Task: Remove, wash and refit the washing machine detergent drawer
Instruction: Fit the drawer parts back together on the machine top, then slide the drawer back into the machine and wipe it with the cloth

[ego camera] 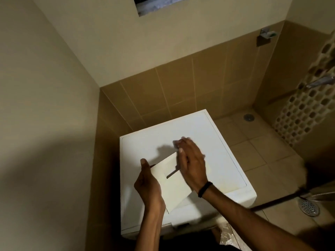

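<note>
Head camera looks down on both hands, held over a white appliance. The left hand point(147, 185) grasps the near left edge of the detergent drawer point(170, 183), thumb up along its side and fingers curled under it. The right hand point(192, 163) lies across the far right part of the drawer, and a blurred pale thing shows at its fingertips. I cannot tell whether this hand grips the drawer or only rests on it. A black wristband point(204, 189) sits on the right wrist.

The drawer is pale cream with one dark slot in its face. It is out of its housing and held tilted above the front left part of the washing machine point(226, 156) top. Lettering on the machine front is too blurred to read.

The machine stands in a corner, against a wall of brown tiles point(163, 91) with plain paint above. A patterned honeycomb screen point(304, 109) is on the right, with a metal tap point(320, 81) in front of it. The tiled floor has a round drain point(308, 208) near the machine and a second drain point(248, 117) in the far corner.
</note>
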